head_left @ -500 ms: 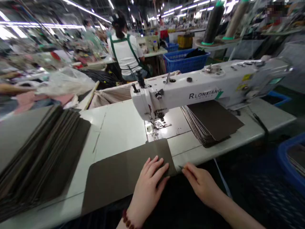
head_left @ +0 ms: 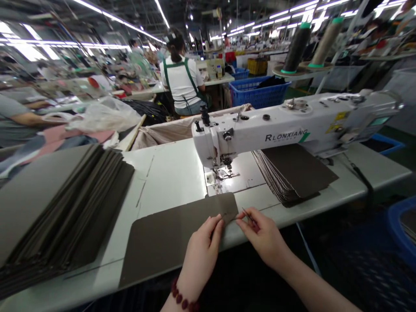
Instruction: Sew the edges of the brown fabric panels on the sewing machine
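Observation:
A dark grey-brown panel [head_left: 169,229] with rounded corners lies on the pale sewing table [head_left: 165,173], in front of the machine's needle area. My left hand [head_left: 208,238], a red bead bracelet at its wrist, pinches the panel's near edge close to its right corner. Just right of that corner, my right hand [head_left: 258,229] is closed round a small thin pointed tool [head_left: 246,213], its fingertips at the panel's edge. The white sewing machine [head_left: 260,130] stands behind both hands.
A thick stack of similar panels [head_left: 65,203] fills the table's left side. Another stack [head_left: 295,169] lies under the machine arm. Behind are a blue basket [head_left: 256,93], thread cones [head_left: 295,47] and a seated person [head_left: 182,78]. At far left, another person's arm [head_left: 26,117] shows.
My left hand has gone from lying spread on the panel to pinching its edge. My right hand has moved up and left to the panel's corner. The camera view has shifted slightly.

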Demonstrator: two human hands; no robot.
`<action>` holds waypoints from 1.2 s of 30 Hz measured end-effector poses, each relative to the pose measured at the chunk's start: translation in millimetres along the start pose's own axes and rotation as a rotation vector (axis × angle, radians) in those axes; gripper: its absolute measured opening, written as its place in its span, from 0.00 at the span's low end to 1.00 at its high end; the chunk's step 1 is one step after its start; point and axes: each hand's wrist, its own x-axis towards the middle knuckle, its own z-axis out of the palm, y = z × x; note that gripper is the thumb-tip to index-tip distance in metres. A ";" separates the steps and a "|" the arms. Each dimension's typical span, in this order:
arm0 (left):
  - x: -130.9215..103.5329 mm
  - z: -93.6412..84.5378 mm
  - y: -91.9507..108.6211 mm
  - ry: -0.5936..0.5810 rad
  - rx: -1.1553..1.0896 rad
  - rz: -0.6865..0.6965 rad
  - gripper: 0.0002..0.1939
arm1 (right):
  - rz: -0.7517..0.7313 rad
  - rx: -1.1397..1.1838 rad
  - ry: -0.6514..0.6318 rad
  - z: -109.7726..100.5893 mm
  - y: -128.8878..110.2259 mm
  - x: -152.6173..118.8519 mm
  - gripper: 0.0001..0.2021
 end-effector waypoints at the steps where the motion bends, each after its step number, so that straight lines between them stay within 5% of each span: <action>1: 0.1 0.0 0.5 0.005 -0.008 -0.006 0.18 | -0.027 -0.011 0.008 2.3 -3.3 4.7 0.08; 5: -0.4 -0.3 0.7 -0.003 -0.023 -0.015 0.17 | -0.152 -0.111 -0.038 6.5 -13.6 20.7 0.14; 10: 0.6 -6.5 5.4 -0.011 -0.074 -0.001 0.16 | -0.304 -0.298 -0.110 8.8 -20.3 31.5 0.04; 14: 6.2 -9.6 9.1 -0.038 -0.099 0.002 0.15 | -0.206 -0.054 0.006 8.6 -26.5 35.8 0.05; 18: 9.6 -7.0 7.1 -0.040 -0.061 -0.021 0.16 | -0.063 0.124 0.210 -13.0 -36.9 40.6 0.10; 20: 9.8 -6.6 5.1 -0.040 -0.093 -0.021 0.17 | -0.057 0.088 0.049 -26.6 -38.9 41.2 0.11; 23: 9.6 -7.7 2.8 -0.041 -0.107 -0.025 0.17 | -0.051 -0.032 -0.413 -35.1 -32.1 38.9 0.17; 24: 9.6 -7.8 2.6 -0.041 -0.103 -0.026 0.17 | -0.038 -0.081 -0.453 -33.5 -27.8 38.0 0.18; 28: 7.7 -2.3 5.4 -0.042 -0.091 -0.023 0.17 | -0.010 -0.159 -0.173 -13.7 -13.6 39.1 0.12; 32: 1.7 -2.4 -2.5 -0.050 0.037 0.144 0.16 | -0.095 -0.056 -0.235 -4.6 -17.1 41.8 0.10; 36: -13.8 -51.9 -50.5 -0.012 0.379 0.374 0.26 | -0.081 0.148 -0.064 -34.0 -19.6 33.1 0.11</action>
